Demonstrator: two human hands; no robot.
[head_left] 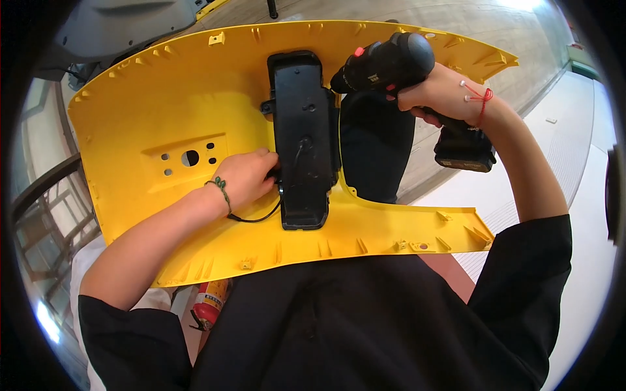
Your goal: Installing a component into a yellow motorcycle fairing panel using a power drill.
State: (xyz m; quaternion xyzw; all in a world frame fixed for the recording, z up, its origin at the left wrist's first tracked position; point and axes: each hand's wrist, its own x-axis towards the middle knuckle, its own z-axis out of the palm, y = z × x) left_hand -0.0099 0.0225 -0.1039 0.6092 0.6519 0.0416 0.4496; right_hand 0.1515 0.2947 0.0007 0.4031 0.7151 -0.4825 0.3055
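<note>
A large yellow plastic panel (124, 215) lies across my lap, its ribbed inner side facing up. Set on its middle is a long black plastic housing (303, 143), with a thin black cable (257, 218) looping out at its left edge. Against that edge rests my left hand (246, 176), fingers curled in at the housing; the fingertips are partly hidden. My right hand (433, 98) is wrapped round the grip of a black cordless drill (391, 62). The drill's nose points left and down at the housing's upper right edge; its bit is not clearly visible.
A red fire extinguisher (210, 303) stands below the panel's near left edge. A grey moulded part (124, 26) sits at the far left, and a metal-framed rack (49, 189) is on the left side. White flooring (548, 150) stretches along the right.
</note>
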